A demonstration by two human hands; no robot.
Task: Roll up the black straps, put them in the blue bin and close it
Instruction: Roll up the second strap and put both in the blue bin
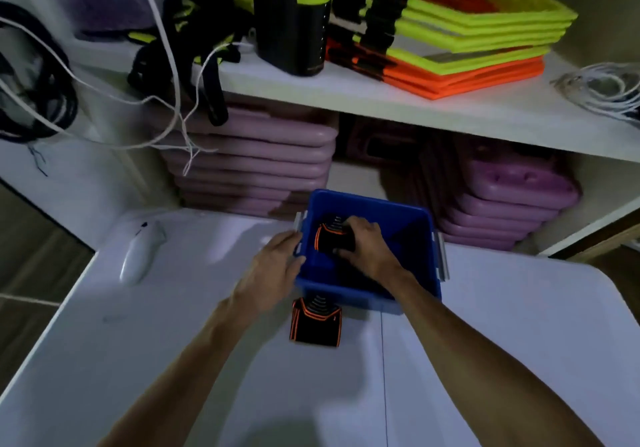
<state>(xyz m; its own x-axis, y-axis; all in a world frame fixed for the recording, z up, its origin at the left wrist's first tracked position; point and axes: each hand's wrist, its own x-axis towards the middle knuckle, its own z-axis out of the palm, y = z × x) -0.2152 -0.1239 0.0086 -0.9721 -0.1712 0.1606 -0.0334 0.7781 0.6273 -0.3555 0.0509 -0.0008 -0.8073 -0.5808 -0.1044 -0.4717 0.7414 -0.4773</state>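
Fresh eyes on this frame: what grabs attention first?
The blue bin at the middle of the white table, with the right hand inside it gripping a rolled black strap and the left hand on its rim. A second rolled strap lies on the table in front of the bin. Behind, neon yellow and orange frames are stacked on the shelf.

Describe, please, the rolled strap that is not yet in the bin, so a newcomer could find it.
On the white table, find the blue bin. The rolled black strap with orange edging lies just outside its near wall; its twin is inside, under the right hand.
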